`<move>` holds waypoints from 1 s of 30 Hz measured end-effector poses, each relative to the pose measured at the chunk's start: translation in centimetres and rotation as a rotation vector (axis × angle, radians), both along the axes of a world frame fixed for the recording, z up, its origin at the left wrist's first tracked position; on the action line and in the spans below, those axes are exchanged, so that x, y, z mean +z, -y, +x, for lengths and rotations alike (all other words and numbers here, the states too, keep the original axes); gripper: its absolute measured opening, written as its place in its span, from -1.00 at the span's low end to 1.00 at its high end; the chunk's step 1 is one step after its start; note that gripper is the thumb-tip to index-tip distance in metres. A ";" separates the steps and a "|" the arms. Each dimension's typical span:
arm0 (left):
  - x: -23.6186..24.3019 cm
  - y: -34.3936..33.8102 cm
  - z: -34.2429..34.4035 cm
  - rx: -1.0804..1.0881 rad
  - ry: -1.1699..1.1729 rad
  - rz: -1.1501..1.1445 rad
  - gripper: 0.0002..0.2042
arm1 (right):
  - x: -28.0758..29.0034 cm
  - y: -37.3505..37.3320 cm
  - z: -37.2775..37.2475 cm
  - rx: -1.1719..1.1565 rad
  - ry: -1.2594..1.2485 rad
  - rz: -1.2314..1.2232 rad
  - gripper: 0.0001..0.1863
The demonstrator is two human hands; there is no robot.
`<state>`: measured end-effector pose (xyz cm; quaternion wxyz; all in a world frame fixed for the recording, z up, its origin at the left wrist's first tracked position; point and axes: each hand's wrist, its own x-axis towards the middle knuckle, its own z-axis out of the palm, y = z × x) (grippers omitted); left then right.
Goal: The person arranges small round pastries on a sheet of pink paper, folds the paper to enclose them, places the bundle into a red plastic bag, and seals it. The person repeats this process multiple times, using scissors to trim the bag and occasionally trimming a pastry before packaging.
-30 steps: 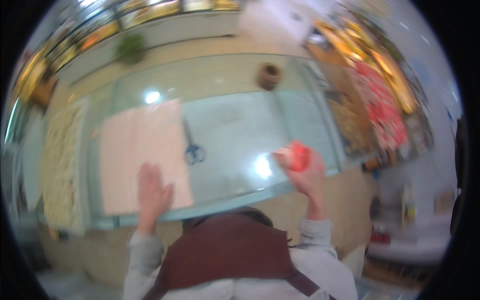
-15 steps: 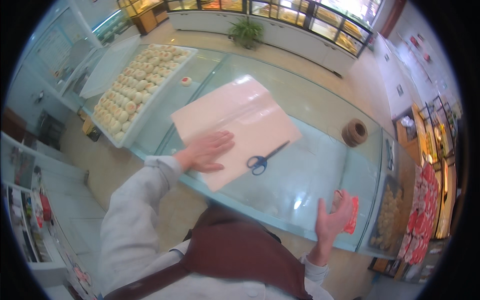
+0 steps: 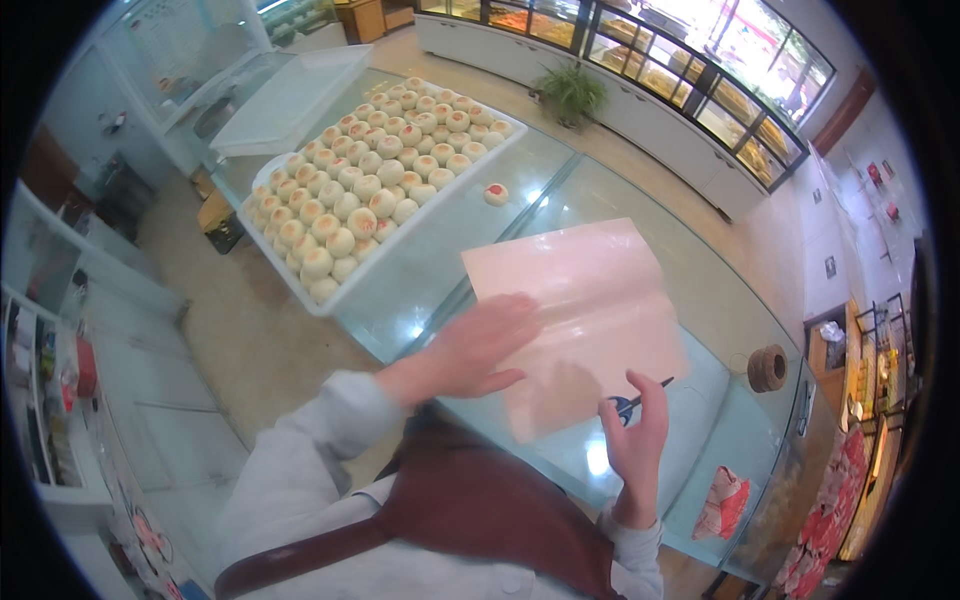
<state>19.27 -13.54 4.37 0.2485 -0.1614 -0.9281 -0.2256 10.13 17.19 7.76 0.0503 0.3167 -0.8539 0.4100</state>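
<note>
A stack of pale pink paper sheets (image 3: 590,290) lies on the glass counter (image 3: 465,415). My left hand (image 3: 480,345) is over its left side, open, with fingers stretched toward the middle of the sheets. Dark blue scissors (image 3: 624,407) rest along the near right edge of the paper, blades pointing right. Just over them is my right hand (image 3: 640,445), its thumb and forefinger apart around the handles and partly hiding them. No grip on the scissors shows. To the right, a red and white printed packet (image 3: 722,503) lies on the counter.
A white tray of round pastries (image 3: 420,225) stands at the left, with a white lid (image 3: 290,105) behind it. One loose pastry (image 3: 496,194) sits beside the tray. At the right is a brown twine spool (image 3: 767,368). Display cases (image 3: 690,95) line the far wall.
My right hand has left the red packet and come left to the scissors. My left hand stays at the paper's left side. The head view has turned left.
</note>
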 end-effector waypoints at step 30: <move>-3.7 10.2 5.9 0.098 0.567 2.107 -0.54 | -2.6 28.1 0.3 0.342 0.067 0.047 -0.49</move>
